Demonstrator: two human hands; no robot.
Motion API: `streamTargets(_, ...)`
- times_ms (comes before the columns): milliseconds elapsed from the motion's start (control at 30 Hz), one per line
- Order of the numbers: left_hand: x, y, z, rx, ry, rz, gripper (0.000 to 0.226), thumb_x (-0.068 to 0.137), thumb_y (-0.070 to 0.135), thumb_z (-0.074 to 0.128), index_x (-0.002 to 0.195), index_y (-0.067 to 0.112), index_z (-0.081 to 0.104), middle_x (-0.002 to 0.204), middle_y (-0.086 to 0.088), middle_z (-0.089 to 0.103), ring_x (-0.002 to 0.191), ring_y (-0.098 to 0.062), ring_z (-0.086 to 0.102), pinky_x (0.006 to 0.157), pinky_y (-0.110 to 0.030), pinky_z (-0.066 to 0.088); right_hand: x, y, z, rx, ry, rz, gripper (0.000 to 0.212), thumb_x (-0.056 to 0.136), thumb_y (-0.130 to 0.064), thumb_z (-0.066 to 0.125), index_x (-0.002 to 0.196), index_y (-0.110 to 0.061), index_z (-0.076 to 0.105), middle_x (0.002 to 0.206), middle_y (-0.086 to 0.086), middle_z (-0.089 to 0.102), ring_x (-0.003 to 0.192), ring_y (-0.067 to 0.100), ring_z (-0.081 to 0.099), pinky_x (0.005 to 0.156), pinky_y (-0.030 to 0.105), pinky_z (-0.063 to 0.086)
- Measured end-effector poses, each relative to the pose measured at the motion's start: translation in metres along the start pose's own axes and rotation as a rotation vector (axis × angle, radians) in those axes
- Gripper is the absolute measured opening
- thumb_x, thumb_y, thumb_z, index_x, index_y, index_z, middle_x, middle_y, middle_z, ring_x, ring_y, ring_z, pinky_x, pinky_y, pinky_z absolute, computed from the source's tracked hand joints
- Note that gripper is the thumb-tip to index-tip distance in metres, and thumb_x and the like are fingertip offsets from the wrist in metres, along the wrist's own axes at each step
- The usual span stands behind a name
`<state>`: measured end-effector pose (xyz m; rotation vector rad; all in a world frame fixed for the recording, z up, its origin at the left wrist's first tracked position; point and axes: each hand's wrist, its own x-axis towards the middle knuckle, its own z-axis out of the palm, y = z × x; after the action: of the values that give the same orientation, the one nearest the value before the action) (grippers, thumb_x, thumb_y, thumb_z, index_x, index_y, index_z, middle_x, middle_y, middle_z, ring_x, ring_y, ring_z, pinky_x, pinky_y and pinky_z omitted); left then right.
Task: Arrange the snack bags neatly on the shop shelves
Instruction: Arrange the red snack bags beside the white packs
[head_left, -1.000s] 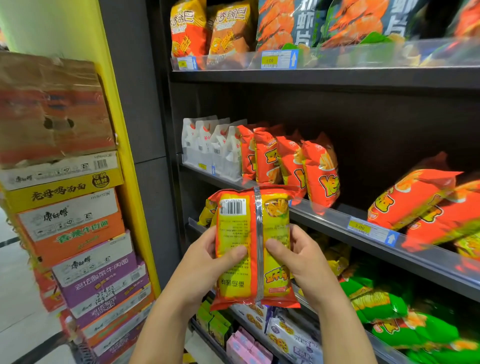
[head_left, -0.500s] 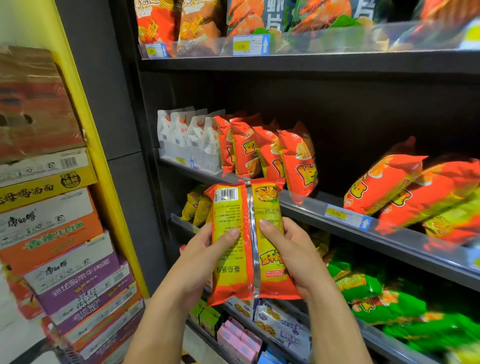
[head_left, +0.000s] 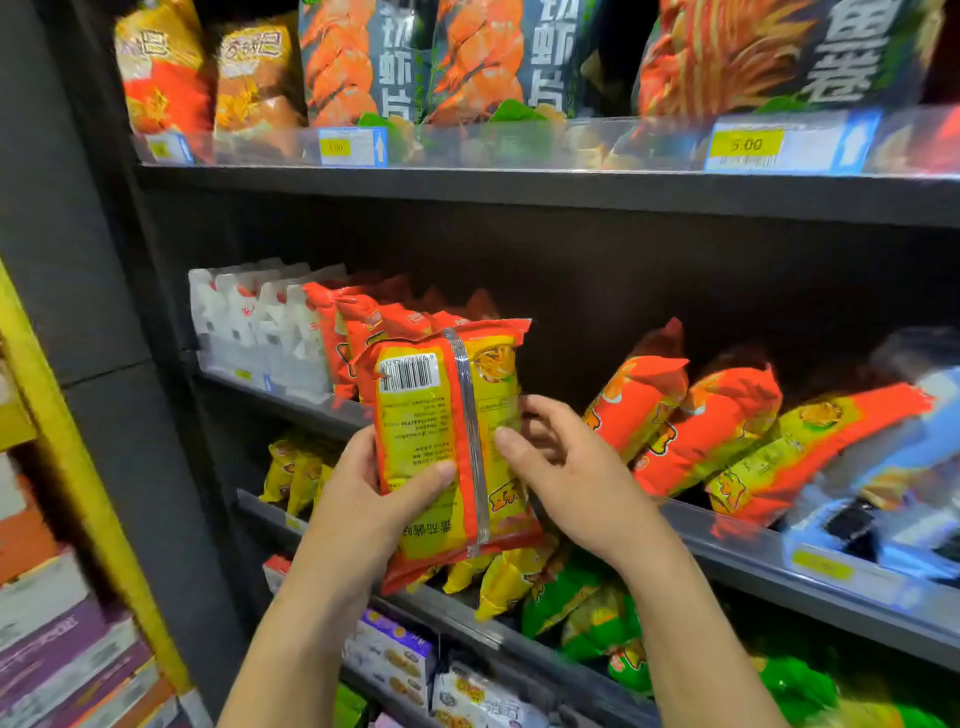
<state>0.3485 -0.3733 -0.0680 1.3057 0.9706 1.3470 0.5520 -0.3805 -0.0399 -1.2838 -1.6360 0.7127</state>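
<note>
Hands — left hand (head_left: 358, 499), right hand (head_left: 576, 483) — grip orange snack bag (head_left: 441, 415) before middle shelf (head_left: 727, 551).

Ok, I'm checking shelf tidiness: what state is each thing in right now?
Held snack bag: upright, barcode side facing the camera, in both hands.
Left hand: grips the bag's left edge.
Right hand: grips its right edge.
White bags: standing upright.
Orange bags behind it: standing upright.
Orange bags further right: tipped over, lying slanted.
</note>
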Motion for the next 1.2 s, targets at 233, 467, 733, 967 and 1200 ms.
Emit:
streamTargets(233, 0.048, 0.016, 0.056, 0.065, 0.143, 0.147, 0.051, 0.085, 0.027, 0.086, 0.128, 0.034, 0.059, 0.114, 0.011, 0.078, 0.102, -0.008, 0.077, 0.081, -0.038, 0.065, 0.03, -0.005, -0.092, -1.128, 0.24, -0.524, 0.061, 0.082, -0.056, 0.076, 0.133, -0.022, 0.067, 0.127, 0.001, 0.069, 0.114, 0.031, 0.063, 0.091, 0.048, 0.054)
streamTargets(467, 0.09, -0.001, 0.1, 0.176, 0.236, 0.226, 0.055, 0.084, 0.033, 0.089, 0.128, 0.034, 0.056, 0.115, 0.014, 0.075, 0.103, -0.006, 0.074, 0.091, -0.047, 0.064, 0.052, 0.024, -0.13, -1.475, 0.052, -0.472, 0.078, 0.04, -0.032, 0.102, 0.113, -0.021, 0.078, 0.119, 0.015, 0.073, 0.102, 0.045, 0.069, 0.075, 0.056, 0.058)
streamTargets(733, 0.122, -0.023, 0.138, 0.314, 0.346, 0.271, 0.054, 0.083, 0.038, 0.088, 0.121, 0.034, 0.051, 0.103, 0.021, 0.068, 0.095, -0.001, 0.069, 0.09, -0.044, 0.062, 0.05, 0.037, -0.144, -1.477, 0.029, -0.533, 0.056, 0.063, -0.009, 0.085, 0.117, -0.023, 0.074, 0.121, 0.011, 0.07, 0.094, 0.034, 0.066, 0.064, 0.043, 0.052)
streamTargets(967, 0.139, -0.042, 0.156, 0.47, 0.435, 0.228, 0.065, 0.081, 0.052, 0.085, 0.131, 0.025, 0.055, 0.12, 0.002, 0.061, 0.117, -0.022, 0.06, 0.099, -0.05, 0.055, 0.052, 0.041, -0.15, -1.42, 0.083, -0.615, 0.059, 0.055, -0.007, 0.093, 0.109, -0.022, 0.076, 0.11, 0.009, 0.073, 0.084, 0.031, 0.066, 0.058, 0.039, 0.05)
streamTargets(1200, 0.151, -0.043, 0.162, 0.537, 0.454, 0.171, 0.068, 0.083, 0.054, 0.083, 0.133, 0.022, 0.051, 0.123, -0.001, 0.059, 0.118, -0.026, 0.06, 0.098, -0.05, 0.056, 0.056, 0.043, -0.152, -1.428, 0.08, -0.637, 0.064, 0.051, -0.011, 0.097, 0.11, -0.022, 0.076, 0.109, 0.01, 0.073, 0.083, 0.031, 0.066, 0.057, 0.038, 0.051)
